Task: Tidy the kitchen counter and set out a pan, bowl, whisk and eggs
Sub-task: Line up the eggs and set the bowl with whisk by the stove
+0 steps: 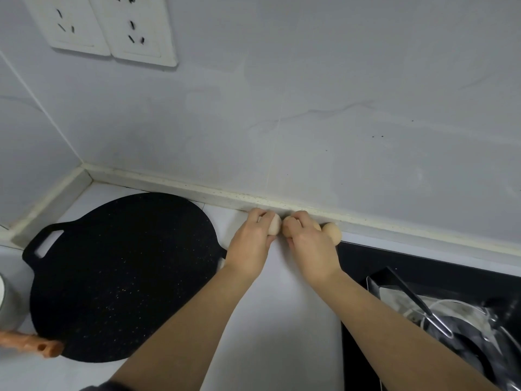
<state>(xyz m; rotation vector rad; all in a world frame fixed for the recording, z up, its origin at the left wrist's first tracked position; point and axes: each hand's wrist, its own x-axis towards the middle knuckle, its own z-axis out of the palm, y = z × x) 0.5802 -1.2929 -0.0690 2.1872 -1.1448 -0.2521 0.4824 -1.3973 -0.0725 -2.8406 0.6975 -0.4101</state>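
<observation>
Left hand (251, 241) and right hand (310, 244), fingers curled round eggs (275, 224) at the far wall; the loose egg (333, 233) at right may roll and crack if nudged

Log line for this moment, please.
left hand grips egg | right hand grips second egg | loose egg at wall | pan on counter, left

No text, label, brand, number or sign can be read on anything in view.

Black gold-speckled pan (124, 275), pale tan eggs (332, 232), white counter (282, 320), orange handle (31, 342), grey-white marbled wall (338, 108)
</observation>
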